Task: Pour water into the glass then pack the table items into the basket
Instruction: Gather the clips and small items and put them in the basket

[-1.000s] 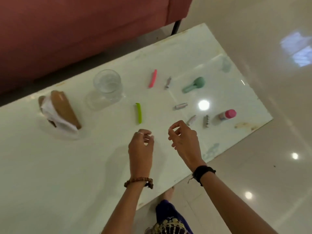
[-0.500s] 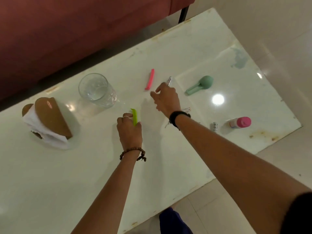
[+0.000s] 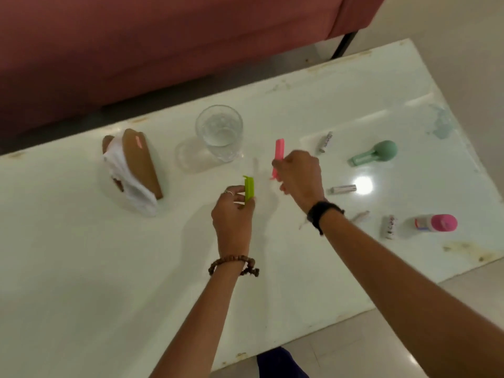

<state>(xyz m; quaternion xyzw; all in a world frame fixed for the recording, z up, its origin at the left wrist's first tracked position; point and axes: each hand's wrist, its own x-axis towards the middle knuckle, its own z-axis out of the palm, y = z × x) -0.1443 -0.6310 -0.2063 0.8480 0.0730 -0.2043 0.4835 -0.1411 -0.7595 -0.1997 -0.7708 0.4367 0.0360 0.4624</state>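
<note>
The left hand [image 3: 233,216] is pinching a lime-green plastic clip [image 3: 249,190] between thumb and fingers, holding it upright above the white glossy surface [image 3: 81,268]. The right hand [image 3: 298,177] is gripping a pink plastic clip [image 3: 278,156], whose upper end is projecting above the fist. A clear drinking glass [image 3: 219,132] containing water is standing just beyond both hands. A brown basket with white cloth lining [image 3: 133,170] is lying on its side at the left, well apart from the glass.
</note>
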